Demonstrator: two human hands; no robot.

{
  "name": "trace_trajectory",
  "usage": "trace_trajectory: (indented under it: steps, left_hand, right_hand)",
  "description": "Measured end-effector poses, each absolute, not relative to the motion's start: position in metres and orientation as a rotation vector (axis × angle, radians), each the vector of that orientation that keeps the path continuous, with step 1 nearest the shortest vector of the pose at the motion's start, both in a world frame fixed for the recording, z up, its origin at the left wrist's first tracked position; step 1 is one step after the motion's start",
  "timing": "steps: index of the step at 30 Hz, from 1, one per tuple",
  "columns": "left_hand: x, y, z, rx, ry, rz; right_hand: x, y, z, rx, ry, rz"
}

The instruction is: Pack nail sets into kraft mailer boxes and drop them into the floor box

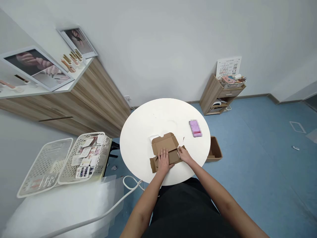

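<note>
A flat brown cardboard mailer box [165,144] lies unfolded on the round white table [148,132], near its front edge. My left hand [163,161] lies flat on the box's middle panel, fingers stretched out. My right hand [184,154] pinches the box's right side flap with closed fingers. A small white item [153,138] peeks out from under the box's raised lid at the left. A pink rectangular object [195,128] rests on the table to the right, apart from both hands.
Two white perforated baskets [61,162] with small cards stand at the left on a white surface. A brown cardboard box [215,149] sits on the blue floor beside the table. A wooden cabinet [96,99] and a small wooden shelf [218,96] line the wall.
</note>
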State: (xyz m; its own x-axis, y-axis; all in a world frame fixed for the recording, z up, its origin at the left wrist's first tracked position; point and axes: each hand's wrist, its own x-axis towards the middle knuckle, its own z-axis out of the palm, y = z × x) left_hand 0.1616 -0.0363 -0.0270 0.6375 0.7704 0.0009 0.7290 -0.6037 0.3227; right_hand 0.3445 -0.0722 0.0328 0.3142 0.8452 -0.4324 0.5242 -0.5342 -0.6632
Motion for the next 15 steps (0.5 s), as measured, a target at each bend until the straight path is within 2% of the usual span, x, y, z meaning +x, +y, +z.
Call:
trace_trajectory:
  steps: [4,15]
  left_hand:
    - [0.162,-0.038,-0.026,2.561,1.203,0.224]
    - [0.16,-0.032,-0.026,2.534,1.176,0.099]
  right_hand:
    - [0.343,-0.102,0.04,-2.306,-1.264,0.83]
    - [0.322,-0.114,0.029,-2.402,-1.579,0.967]
